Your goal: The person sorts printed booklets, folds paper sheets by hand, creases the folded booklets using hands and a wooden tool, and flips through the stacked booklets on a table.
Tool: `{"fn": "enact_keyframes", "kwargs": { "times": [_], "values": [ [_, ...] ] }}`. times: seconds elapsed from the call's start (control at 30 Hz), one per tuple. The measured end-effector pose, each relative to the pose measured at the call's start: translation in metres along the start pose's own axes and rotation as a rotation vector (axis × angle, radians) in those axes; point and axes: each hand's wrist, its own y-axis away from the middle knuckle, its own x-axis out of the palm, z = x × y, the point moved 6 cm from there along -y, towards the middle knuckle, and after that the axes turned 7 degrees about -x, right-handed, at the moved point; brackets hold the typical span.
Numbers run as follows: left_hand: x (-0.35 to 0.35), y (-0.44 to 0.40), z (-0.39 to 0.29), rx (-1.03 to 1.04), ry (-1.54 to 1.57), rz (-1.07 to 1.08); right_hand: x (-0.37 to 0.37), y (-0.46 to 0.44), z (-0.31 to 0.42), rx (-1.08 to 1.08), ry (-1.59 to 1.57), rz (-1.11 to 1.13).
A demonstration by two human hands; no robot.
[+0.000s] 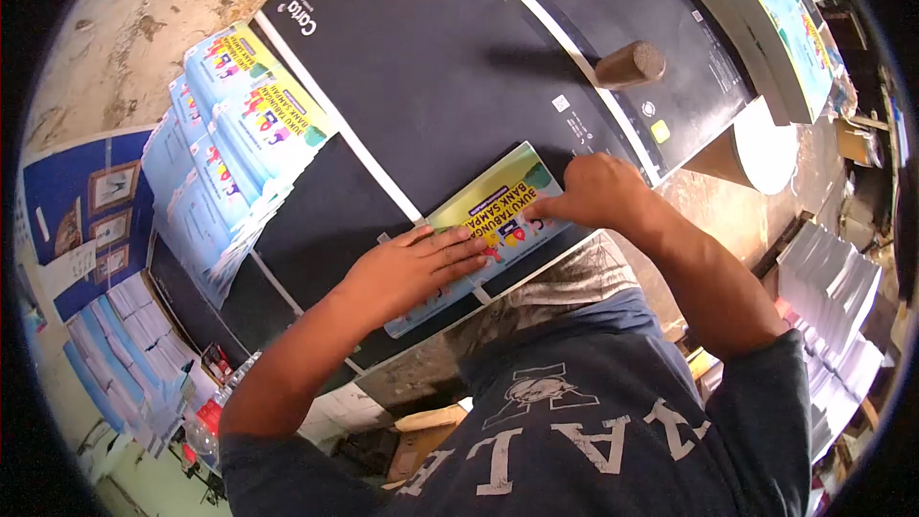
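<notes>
A booklet (pixel 507 215) with a yellow and light-blue cover lies slantwise at the near edge of the black table (pixel 412 57). Flat on its left part rests my left hand (pixel 416 273), fingers stretched out towards the middle of the cover. At the booklet's right end is my right hand (pixel 593 191), its thumb on the cover and its other fingers bent at the edge, partly hidden. Beyond the booklet, a brown cylindrical block (pixel 632 65) stands on the table.
Stacks of matching booklets (pixel 230 163) stand at the table's left side. Another thick stack (pixel 766 29) is at the far right. White paper stacks (pixel 828 287) sit at the lower right, and more piles (pixel 124 354) at the lower left. White strips cross the table.
</notes>
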Motion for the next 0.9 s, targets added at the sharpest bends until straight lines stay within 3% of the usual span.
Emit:
{"fn": "enact_keyframes", "kwargs": {
  "times": [0.03, 0.1, 0.13, 0.17, 0.2, 0.23, 0.33, 0.4, 0.47, 0.53, 0.7, 0.8, 0.9],
  "values": [
    [-0.001, -0.001, 0.0, 0.013, 0.0, -0.009, -0.002, 0.003, 0.007, -0.011, 0.007, -0.012],
    [-0.004, -0.001, 0.0, -0.002, -0.028, -0.034, -0.017, 0.019, 0.036, -0.092, 0.021, -0.398],
    [-0.004, -0.001, 0.0, -0.003, -0.052, -0.049, -0.008, 0.023, 0.068, -0.269, -0.036, -0.516],
    [0.011, 0.001, 0.004, -0.024, -0.142, 0.037, 0.018, 0.024, 0.096, -0.584, -0.164, -0.626],
    [0.018, 0.001, 0.004, -0.024, -0.145, 0.039, 0.028, 0.027, 0.127, -0.716, -0.408, -0.588],
    [0.027, 0.002, 0.016, -0.231, 0.234, 0.12, 0.04, 0.022, 0.144, -0.837, -0.459, -0.601],
    [0.021, 0.013, 0.03, -0.501, 0.639, 0.186, 0.06, 0.003, 0.143, -0.837, -0.524, -0.554],
    [-0.001, 0.013, 0.022, -0.211, 0.559, -0.026, 0.064, -0.009, 0.136, -0.774, -0.543, -0.51],
    [0.001, 0.01, 0.021, -0.199, 0.461, 0.073, 0.062, -0.008, 0.139, -0.838, -0.517, -0.472],
    [0.009, 0.008, 0.021, -0.158, 0.384, -0.043, 0.062, -0.013, 0.137, -0.845, -0.512, -0.464],
    [0.006, 0.018, 0.023, -0.242, 0.489, -0.109, 0.068, -0.014, 0.138, -0.819, -0.493, -0.391],
    [0.01, 0.048, 0.02, -0.268, 0.337, -0.094, 0.072, -0.014, 0.146, -0.88, -0.353, -0.393],
    [0.025, 0.073, 0.011, -0.439, 0.384, -0.311, 0.082, -0.015, 0.158, -0.853, -0.101, -0.35]
  ]
}}
